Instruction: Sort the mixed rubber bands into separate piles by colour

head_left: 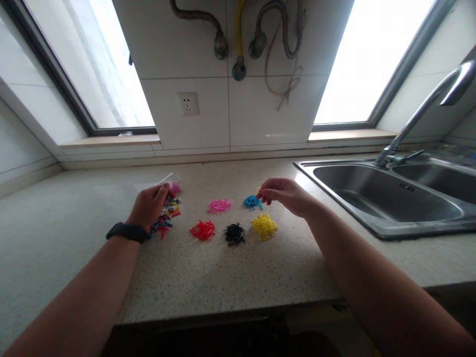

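With the black pile (234, 233) taken as the clock's centre, the red pile (203, 230) is seen at nine, the pink pile (219, 206) at eleven, the blue pile (252, 202) at one and the yellow pile (265, 227) at three. A yellow piece (259, 189) is pinched by the right hand (281, 192) beside the blue pile; if dropped there, colours could be mixed. Towards ten, the mixed pile (170, 210) is partly covered by the left hand (150, 202), whose grip cannot be told; by a careless sweep, pieces could be scattered.
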Tool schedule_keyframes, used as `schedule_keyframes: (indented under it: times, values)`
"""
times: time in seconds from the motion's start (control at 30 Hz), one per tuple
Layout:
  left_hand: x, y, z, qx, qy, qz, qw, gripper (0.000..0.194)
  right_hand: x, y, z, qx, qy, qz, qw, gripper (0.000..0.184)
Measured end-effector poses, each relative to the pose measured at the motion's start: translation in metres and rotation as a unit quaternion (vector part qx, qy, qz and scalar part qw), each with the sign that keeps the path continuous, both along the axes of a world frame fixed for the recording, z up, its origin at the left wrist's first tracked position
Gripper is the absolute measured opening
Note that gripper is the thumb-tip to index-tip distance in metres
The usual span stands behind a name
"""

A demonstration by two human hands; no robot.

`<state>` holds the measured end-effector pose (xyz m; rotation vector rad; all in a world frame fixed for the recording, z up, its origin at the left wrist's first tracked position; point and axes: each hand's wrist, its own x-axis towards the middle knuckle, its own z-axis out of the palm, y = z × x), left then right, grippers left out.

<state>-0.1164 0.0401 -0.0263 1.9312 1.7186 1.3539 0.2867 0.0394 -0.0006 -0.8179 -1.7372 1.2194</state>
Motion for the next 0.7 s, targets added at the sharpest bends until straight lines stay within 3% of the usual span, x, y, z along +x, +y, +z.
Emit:
schedule_keyframes:
  times: [0.7]
  values:
    - [0.0010,-0.0006,0.0006,-0.001,0.009,0.004,1.000,0.043,0.0007,0.0014,-0.0020,0.005,0.025,-0.007,1.000,0.017]
